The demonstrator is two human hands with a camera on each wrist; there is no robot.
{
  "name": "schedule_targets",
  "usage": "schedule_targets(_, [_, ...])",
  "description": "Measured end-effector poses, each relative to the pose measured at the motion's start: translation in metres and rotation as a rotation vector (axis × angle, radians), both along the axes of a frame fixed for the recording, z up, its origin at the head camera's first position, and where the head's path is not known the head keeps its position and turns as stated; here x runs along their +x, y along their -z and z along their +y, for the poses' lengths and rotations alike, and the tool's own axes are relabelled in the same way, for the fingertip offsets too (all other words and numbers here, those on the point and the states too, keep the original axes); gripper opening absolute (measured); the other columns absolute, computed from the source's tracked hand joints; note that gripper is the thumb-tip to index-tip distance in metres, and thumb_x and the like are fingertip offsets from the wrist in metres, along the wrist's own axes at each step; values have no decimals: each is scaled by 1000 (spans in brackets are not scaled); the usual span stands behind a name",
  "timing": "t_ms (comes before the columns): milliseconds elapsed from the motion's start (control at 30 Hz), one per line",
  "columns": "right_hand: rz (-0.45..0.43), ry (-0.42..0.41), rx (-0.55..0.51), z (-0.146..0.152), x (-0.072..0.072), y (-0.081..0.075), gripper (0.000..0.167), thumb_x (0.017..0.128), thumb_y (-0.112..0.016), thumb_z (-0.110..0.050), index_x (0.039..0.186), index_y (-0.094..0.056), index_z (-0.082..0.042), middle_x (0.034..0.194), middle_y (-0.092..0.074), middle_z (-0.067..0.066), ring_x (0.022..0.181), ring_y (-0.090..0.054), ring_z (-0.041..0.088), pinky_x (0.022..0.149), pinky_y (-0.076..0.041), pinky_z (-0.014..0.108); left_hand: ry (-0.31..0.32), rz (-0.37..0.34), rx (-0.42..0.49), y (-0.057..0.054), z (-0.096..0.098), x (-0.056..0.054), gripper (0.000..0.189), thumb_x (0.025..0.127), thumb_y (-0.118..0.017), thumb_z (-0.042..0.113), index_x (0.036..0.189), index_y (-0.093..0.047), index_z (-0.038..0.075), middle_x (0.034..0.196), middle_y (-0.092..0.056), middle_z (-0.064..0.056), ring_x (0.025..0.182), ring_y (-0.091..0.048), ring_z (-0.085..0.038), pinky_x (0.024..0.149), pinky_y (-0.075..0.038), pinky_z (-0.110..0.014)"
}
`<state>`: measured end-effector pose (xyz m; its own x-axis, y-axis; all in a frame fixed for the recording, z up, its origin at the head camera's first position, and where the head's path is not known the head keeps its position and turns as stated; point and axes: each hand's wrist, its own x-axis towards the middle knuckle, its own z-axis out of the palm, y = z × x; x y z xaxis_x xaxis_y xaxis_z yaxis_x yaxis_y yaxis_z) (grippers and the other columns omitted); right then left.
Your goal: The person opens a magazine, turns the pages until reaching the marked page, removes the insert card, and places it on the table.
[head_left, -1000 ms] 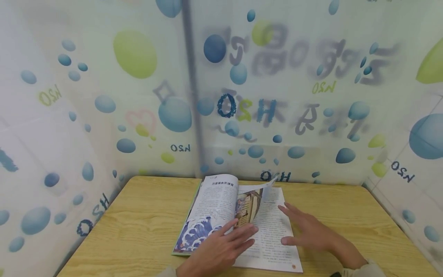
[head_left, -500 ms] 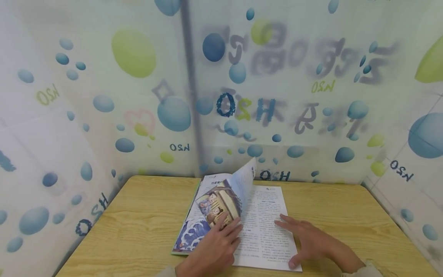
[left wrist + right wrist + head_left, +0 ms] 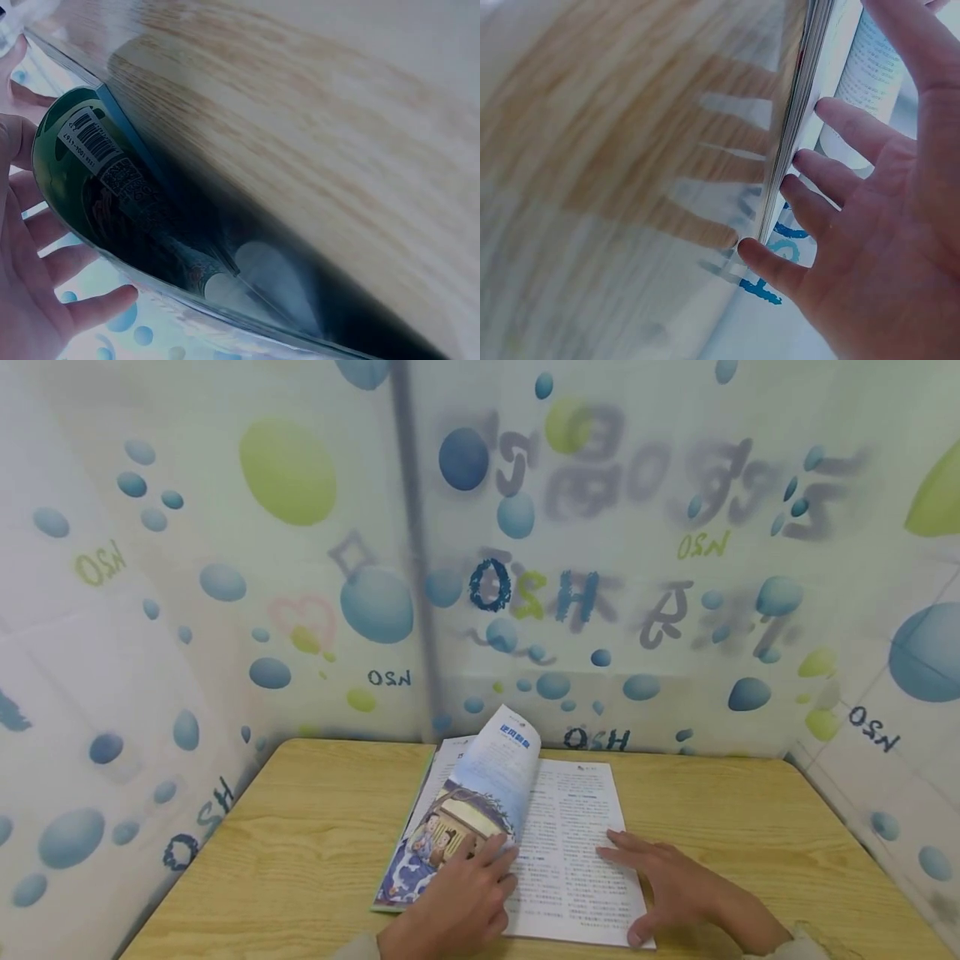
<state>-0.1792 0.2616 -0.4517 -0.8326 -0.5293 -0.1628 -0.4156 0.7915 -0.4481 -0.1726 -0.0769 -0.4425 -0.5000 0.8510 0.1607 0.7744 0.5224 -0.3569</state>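
Observation:
An open magazine point(image 3: 576, 852) lies on the wooden table. One illustrated page point(image 3: 487, 768) curls up and over to the left, its top end raised off the spread. My left hand point(image 3: 463, 889) rests on the lower part of that page, fingers stretched out. In the left wrist view, the left hand point(image 3: 34, 262) is beside the curved green back cover point(image 3: 90, 150), which carries a barcode. At the right page's outer edge is my right hand point(image 3: 678, 885), fingers spread. The right wrist view has its fingertips against or very near the magazine's page edges point(image 3: 801, 90).
The wooden table point(image 3: 285, 843) extends to both sides of the magazine. Behind it hangs a pale curtain point(image 3: 637, 635) printed with blue and green drops and lettering. More of the printed sheeting point(image 3: 82, 693) encloses the left side, and the right side likewise.
The illustrated page has swung from the right over to the left. My left hand has shifted slightly left with it. My right hand has come down to the right page's edge.

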Motion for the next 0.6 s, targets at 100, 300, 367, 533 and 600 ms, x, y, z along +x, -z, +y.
schedule_targets(100, [7, 2, 4, 1, 0, 1, 104, 62, -77, -71, 148, -49, -20, 157, -35, 18, 139, -36, 47, 101, -33, 71, -9, -17, 11, 0, 0, 0, 26, 90, -61, 39, 107, -73, 23, 134, -61, 2, 127, -50, -22, 95, -49, -48])
schedule_targets(300, [21, -4, 5, 0, -1, 1, 103, 61, -76, -72, 146, -51, -20, 155, -37, 18, 137, -38, 47, 101, -34, 70, -34, -79, 26, 1, 0, 0, 26, 91, -61, 38, 108, -72, 22, 132, -60, 1, 126, -52, -23, 92, -51, -49])
schedule_targets(367, [26, -9, 4, 0, -1, 1, 103, 61, -76, -73, 146, -51, -19, 155, -37, 19, 137, -38, 47, 101, -34, 70, -48, -102, 30, 1, 1, 0, 26, 91, -61, 37, 109, -72, 22, 131, -60, 1, 125, -52, -23, 91, -51, -49])
schedule_targets(533, [27, -16, 3, 0, -1, 0, 103, 62, -75, -73, 146, -51, -18, 155, -37, 20, 137, -38, 46, 101, -34, 70, -81, -103, 62, 1, 2, -1, 26, 90, -63, 35, 108, -72, 19, 127, -61, -2, 120, -55, -23, 85, -53, -47])
schedule_targets(600, [29, -18, 7, 0, -1, 0, 103, 62, -75, -73, 146, -51, -17, 154, -38, 20, 137, -38, 46, 101, -34, 70, -99, -109, 86, 1, 2, -1, 25, 89, -64, 34, 106, -71, 17, 127, -61, -4, 119, -56, -23, 81, -55, -46])
